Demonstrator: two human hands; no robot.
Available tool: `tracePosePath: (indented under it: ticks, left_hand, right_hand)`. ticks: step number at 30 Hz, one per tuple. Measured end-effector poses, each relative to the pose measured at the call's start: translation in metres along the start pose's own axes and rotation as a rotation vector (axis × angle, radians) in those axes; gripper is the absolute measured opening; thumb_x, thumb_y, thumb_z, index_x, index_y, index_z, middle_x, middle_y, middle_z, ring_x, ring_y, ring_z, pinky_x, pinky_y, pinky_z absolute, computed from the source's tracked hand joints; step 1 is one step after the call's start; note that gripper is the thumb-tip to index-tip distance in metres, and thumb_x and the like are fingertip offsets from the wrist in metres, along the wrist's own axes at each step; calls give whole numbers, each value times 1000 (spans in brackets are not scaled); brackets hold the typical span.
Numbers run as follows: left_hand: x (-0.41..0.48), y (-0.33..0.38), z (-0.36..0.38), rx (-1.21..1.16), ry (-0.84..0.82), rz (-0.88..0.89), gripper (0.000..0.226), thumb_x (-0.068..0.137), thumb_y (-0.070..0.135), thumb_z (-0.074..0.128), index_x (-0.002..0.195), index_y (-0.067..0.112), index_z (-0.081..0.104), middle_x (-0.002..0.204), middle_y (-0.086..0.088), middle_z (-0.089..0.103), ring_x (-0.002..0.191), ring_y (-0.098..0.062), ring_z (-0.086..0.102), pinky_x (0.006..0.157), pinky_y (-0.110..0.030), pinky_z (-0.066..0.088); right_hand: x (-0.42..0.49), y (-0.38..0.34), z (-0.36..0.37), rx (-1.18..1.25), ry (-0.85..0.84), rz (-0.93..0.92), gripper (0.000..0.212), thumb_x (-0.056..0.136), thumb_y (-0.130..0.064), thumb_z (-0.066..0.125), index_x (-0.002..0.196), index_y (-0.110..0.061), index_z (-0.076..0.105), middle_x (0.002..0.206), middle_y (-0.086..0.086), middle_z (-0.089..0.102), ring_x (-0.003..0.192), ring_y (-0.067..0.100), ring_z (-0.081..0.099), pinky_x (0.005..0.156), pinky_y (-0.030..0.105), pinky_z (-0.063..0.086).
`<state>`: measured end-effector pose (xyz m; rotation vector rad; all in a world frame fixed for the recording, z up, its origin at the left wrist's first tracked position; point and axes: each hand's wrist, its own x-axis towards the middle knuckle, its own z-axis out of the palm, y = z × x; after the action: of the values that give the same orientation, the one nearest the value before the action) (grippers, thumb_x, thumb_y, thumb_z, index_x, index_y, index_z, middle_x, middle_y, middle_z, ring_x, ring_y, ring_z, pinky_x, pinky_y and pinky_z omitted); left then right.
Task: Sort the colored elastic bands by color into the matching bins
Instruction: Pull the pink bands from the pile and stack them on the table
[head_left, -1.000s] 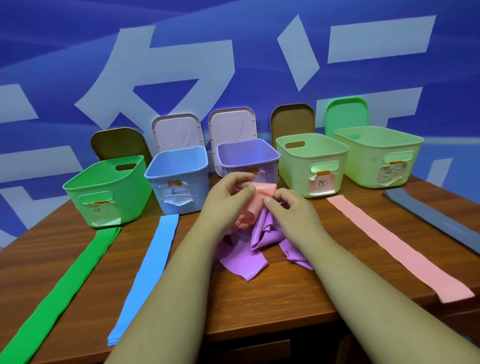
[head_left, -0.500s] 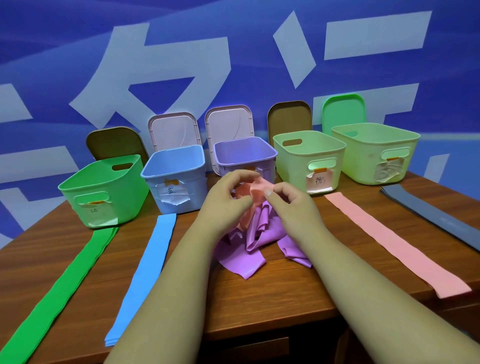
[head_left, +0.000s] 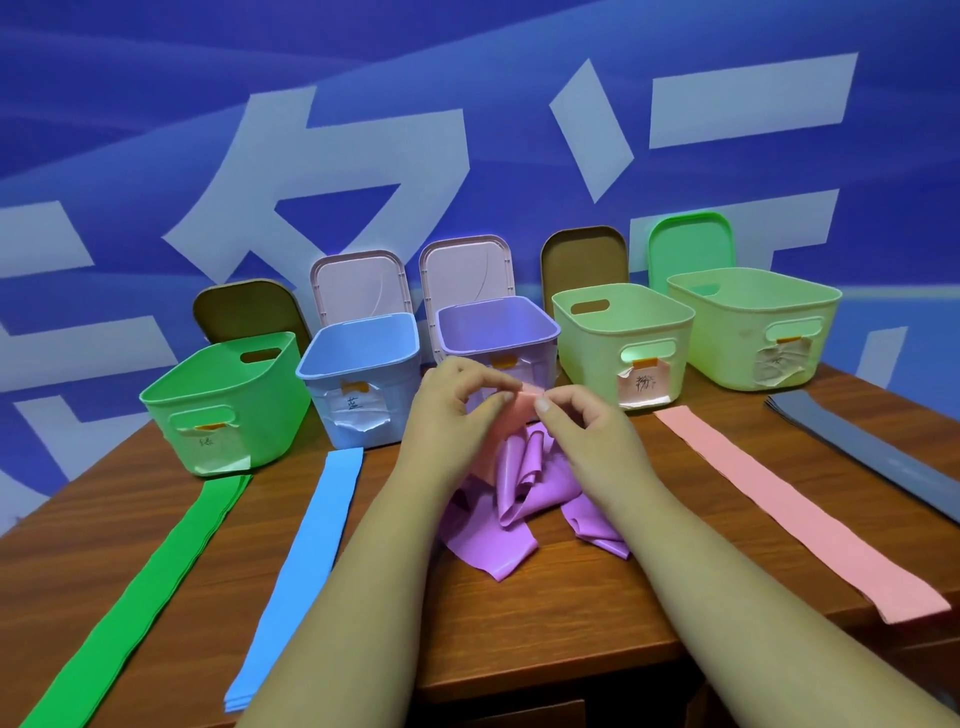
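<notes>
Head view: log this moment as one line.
left grip: pinches pink band | right grip: pinches pink band | pink band: held over purple bands on table | status: not yet binned

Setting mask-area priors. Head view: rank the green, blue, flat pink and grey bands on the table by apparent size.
1. green bands, cropped by the bottom edge
2-3. blue bands and flat pink band: look alike, not ranked
4. grey bands, cropped by the right edge, so unsure
</notes>
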<state>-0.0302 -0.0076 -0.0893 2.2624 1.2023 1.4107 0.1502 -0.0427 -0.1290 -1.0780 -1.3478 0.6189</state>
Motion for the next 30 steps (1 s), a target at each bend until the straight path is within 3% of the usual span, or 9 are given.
tracePosePath:
  ticks: [4,10,13,18,23,26,30]
  left_hand:
    - [18,11,-16,18,132,54,19,94,14,72,96,33,76,103,18,61,106,-7,58,95,-32,49]
    - [57,53,-52,-100,193,-30,19,97,12,65,100,27,76,96,17,74,90,4,66,78,-13,48]
    - [73,73,-70,-169,233,-17,18,95,11,65,99,24,77,94,13,76,91,-3,70,82,-20,54]
    - [94,97,-91,-206,233,5,18,93,14,66,99,27,78,90,13,76,86,-9,72,83,-33,61]
    - [102,114,-99,-222,184,-12,21,95,12,64,99,25,79,87,11,72,76,-13,70,65,-32,64]
    - [104,121,-99,-242,146,-23,24,95,7,61,100,22,80,89,9,72,78,-15,70,64,-33,65]
    - [104,126,-96,-285,102,-53,26,95,3,58,100,17,79,91,0,72,74,-15,70,67,-37,66]
  right_hand:
    - [-1,1,1,28,6,22,5,100,-24,71,95,-25,73,94,-11,73,87,3,65,78,13,48]
    - [-2,2,1,-61,-28,-1,7,97,-21,74,95,-27,71,98,-7,72,86,7,65,77,15,48]
    - [-1,1,0,-48,-10,34,11,95,-30,77,104,-32,70,106,-11,71,96,7,66,84,21,49]
    - [-2,-1,-2,-55,-54,55,40,94,-51,73,130,-42,59,131,-20,63,115,-2,61,92,20,47]
    - [-5,-5,-3,-12,-75,57,62,78,-80,61,133,-52,56,134,-25,61,122,2,60,103,33,52]
    - [-6,-6,-2,26,-77,53,60,79,-81,61,131,-54,56,132,-27,63,123,1,60,107,37,52]
    - [-7,-8,0,35,-64,69,54,89,-65,68,138,-48,52,131,-25,62,122,-3,59,106,32,51]
